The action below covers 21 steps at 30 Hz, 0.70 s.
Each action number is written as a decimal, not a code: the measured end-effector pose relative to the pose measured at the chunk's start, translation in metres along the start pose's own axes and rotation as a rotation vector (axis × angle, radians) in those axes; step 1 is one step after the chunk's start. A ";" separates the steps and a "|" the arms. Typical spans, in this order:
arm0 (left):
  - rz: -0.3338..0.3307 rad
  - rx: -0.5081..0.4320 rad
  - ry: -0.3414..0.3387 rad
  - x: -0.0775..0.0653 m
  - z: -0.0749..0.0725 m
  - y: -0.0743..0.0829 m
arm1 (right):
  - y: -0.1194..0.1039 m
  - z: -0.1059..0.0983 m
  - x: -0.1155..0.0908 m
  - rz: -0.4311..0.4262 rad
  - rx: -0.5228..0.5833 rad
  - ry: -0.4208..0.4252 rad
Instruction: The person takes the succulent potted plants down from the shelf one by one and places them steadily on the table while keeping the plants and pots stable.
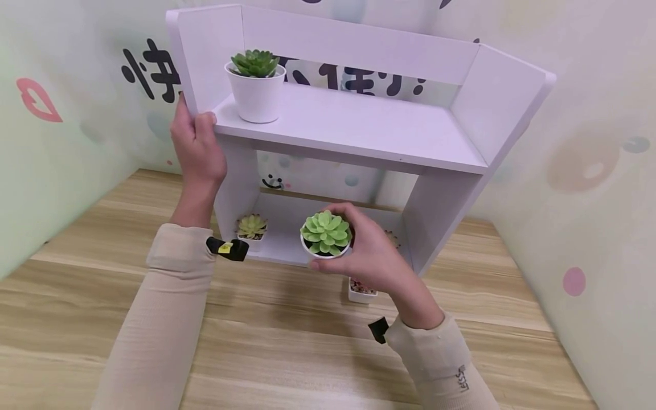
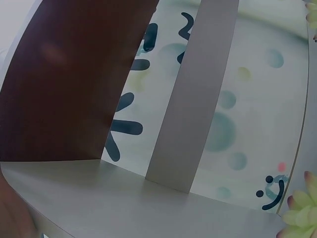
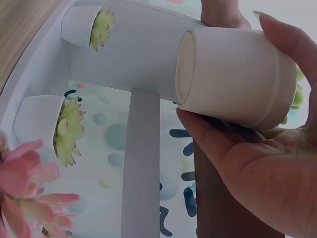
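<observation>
My right hand (image 1: 366, 250) grips a light green potted succulent (image 1: 326, 232) by its round white pot, held in front of the lower shelf. In the right wrist view, thumb and fingers wrap around that white pot (image 3: 233, 74), which lies sideways in this view. My left hand (image 1: 199, 142) holds the left side panel of the white shelf unit (image 1: 353, 122), level with the upper board. Close to it on that board stands a dark green succulent (image 1: 255, 85) in a white pot. Only a sliver of the left hand (image 2: 15, 213) shows in the left wrist view.
A yellowish succulent (image 1: 252, 226) stands at the lower shelf's left; another (image 1: 392, 238) is mostly hidden behind my right hand. On the wooden table (image 1: 277, 353), in front of the shelf, sits a square white pot (image 1: 361, 291) with a pink succulent (image 3: 29, 183). A patterned wall (image 1: 579, 171) rises behind.
</observation>
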State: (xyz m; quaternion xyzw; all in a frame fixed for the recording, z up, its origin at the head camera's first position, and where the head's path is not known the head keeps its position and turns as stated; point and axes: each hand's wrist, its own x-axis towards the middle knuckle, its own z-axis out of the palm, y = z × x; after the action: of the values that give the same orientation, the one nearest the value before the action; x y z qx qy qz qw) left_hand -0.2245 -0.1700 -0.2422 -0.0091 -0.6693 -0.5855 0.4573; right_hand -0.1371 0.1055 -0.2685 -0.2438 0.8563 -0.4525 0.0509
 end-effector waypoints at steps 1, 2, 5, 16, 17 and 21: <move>-0.001 0.000 0.000 0.000 0.000 0.000 | 0.000 0.000 0.000 0.000 -0.009 -0.003; -0.003 0.001 0.000 0.000 0.000 0.000 | 0.001 0.001 0.000 0.000 -0.016 -0.006; -0.004 0.006 0.001 0.000 0.000 0.000 | 0.002 0.002 0.001 -0.007 -0.038 -0.010; -0.011 0.003 -0.018 0.000 -0.002 0.001 | 0.003 0.004 0.002 -0.002 -0.086 -0.031; -0.012 0.004 -0.020 0.000 -0.001 0.001 | 0.003 0.004 0.002 0.000 -0.091 -0.033; -0.014 0.008 -0.014 0.000 0.000 0.000 | 0.002 0.004 0.002 0.002 -0.118 -0.034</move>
State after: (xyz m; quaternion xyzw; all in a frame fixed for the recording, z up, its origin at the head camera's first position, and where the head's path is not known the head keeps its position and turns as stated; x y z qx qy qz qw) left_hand -0.2240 -0.1703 -0.2418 -0.0067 -0.6749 -0.5861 0.4484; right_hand -0.1380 0.1026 -0.2722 -0.2531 0.8808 -0.3969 0.0516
